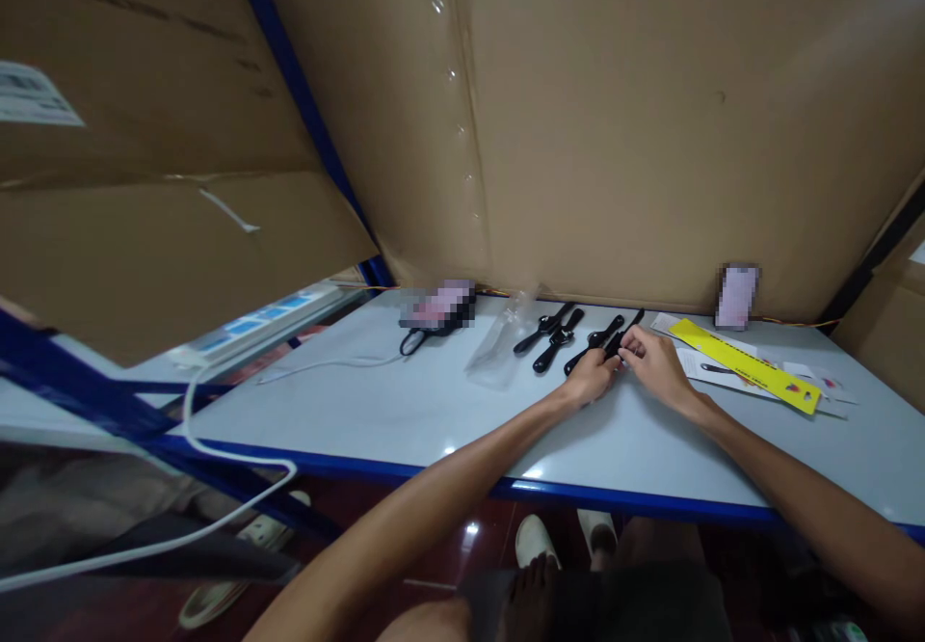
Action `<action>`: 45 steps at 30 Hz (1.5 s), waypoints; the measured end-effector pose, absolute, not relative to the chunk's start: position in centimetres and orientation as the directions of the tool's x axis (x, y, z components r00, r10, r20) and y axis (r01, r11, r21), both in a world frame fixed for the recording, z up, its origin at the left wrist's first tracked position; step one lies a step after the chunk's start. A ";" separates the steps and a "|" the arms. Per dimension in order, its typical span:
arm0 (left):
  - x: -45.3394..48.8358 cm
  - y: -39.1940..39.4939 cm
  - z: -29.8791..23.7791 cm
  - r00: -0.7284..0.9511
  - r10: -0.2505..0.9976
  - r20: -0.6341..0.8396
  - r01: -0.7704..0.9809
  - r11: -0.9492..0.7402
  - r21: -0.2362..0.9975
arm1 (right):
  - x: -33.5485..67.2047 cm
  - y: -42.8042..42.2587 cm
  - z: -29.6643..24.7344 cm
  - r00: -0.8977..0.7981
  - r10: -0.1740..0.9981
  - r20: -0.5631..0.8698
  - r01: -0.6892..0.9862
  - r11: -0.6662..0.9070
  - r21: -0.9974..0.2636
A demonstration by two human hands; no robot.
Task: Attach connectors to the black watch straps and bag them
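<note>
On the table [434,420] — bag [495,353] left, tools [562,335] in the middle, card strip [748,367] right.

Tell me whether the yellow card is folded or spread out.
Spread out: the yellow card lies as one long strip over the papers, beside the right hand, with no fold showing.

Bare left forearm [440,483], bare right forearm [795,490], both slender and narrowing toward the wrist, left hand [591,380] and right hand [654,362] likewise bare, a rounded bare knee [426,623], dark cloth [599,605] across the lap, its details lost in shadow.
</note>
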State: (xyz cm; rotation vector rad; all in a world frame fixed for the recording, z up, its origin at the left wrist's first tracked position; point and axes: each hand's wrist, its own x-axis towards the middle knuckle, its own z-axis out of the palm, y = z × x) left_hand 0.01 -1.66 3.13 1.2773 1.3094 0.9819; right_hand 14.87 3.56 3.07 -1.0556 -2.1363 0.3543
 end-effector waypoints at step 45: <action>0.0 -1.4 2.8 0.079 0.990 -0.121 0.106 0.112 0.988 | 15.1 3.9 3.3 -0.334 0.851 0.406 0.641 0.521 -0.564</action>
